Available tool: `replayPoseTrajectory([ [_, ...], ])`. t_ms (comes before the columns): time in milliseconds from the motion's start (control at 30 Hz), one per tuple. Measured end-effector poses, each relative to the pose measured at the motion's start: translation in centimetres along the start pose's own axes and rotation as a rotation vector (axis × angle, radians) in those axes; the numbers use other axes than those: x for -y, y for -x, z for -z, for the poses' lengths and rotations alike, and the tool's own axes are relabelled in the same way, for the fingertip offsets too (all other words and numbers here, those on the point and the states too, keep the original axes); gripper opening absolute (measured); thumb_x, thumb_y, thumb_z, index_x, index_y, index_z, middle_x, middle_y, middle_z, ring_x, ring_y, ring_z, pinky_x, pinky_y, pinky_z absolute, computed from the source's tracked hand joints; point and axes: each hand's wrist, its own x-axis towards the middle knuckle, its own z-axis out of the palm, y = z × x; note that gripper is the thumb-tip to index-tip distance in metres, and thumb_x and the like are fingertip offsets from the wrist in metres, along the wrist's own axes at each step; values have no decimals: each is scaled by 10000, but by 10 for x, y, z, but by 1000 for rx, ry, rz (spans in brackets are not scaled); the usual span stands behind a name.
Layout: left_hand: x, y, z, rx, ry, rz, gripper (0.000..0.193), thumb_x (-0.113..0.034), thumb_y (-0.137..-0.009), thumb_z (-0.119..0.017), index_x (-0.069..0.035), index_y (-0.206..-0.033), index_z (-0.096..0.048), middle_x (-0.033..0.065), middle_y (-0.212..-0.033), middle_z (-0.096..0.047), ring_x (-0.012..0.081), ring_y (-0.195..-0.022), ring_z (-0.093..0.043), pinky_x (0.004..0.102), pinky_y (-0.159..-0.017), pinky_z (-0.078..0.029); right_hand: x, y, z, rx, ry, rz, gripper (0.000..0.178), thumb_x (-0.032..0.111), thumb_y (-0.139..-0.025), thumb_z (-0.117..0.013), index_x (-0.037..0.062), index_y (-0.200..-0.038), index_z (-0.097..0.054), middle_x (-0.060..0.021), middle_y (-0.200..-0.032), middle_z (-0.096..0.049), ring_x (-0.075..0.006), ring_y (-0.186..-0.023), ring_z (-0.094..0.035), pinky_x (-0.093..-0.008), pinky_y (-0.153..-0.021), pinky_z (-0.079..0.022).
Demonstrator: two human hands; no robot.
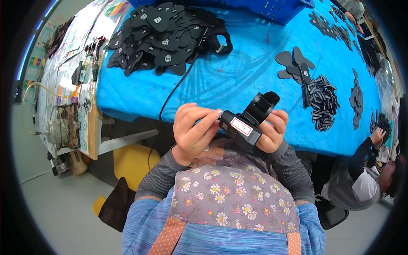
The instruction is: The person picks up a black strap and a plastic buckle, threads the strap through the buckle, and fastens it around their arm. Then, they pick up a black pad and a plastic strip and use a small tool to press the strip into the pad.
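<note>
Just above my lap I hold a black boxy device [232, 127] with a red-bordered white label. A wide curved black band [260, 107] sticks up from its far side. My left hand [193, 127] is closed, thumb and fingers pinching at the device's left corner. On the other side my right hand [273, 131] grips it, fingers curled around its right end and partly hidden behind the band. The device is tilted, label facing up. What exact kind of device it is, I cannot tell.
A blue-covered table [170, 95] lies ahead. It bears a heap of black flat pads [148, 42], a strapped black device with a cable [219, 44], a pile of small black strips [323, 104] and a blue crate [272, 10]. Another person [361, 178] works at the right.
</note>
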Motion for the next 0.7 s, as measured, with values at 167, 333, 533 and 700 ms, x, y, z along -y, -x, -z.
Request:
replayPoseTrajectory([
  [167, -4, -2, -6, 70, 109, 144, 294, -76, -632, -743, -15, -906, -657, 86, -810, -623, 243, -702, -580, 339, -642, -446, -1, -2, -4, 33, -262, -489, 241, -19, -669, -637, 60, -865, -521, -92, -913, -602, -254, -870, -571, -434, -831, -402],
  [333, 27, -14, -9, 81, -35, 153, 250, -136, -702, -719, -22, -911, -641, 123, -867, -633, 291, -757, -591, 361, -670, -468, -13, -5, -9, -57, -497, -938, 138, -15, -799, -584, 20, -918, -524, -77, -897, -558, -146, -795, -528, -277, -738, -425],
  [533, 71, -39, -8, 73, -366, 297, 234, -130, -748, -663, -3, -937, -609, 133, -865, -589, 288, -847, -549, 362, -735, -445, -30, -21, -36, 54, -561, -986, 104, 45, -834, -583, -1, -906, -522, -56, -778, -561, -118, -676, -528, -248, -625, -429],
  [700, 90, -42, -18, 125, -357, 383, 183, -113, -761, -639, 8, -894, -607, 125, -796, -576, 288, -758, -558, 366, -676, -450, -51, -44, -57, 214, -497, -802, 198, 84, -815, -619, -2, -975, -538, -92, -834, -582, -169, -745, -560, -286, -657, -451],
])
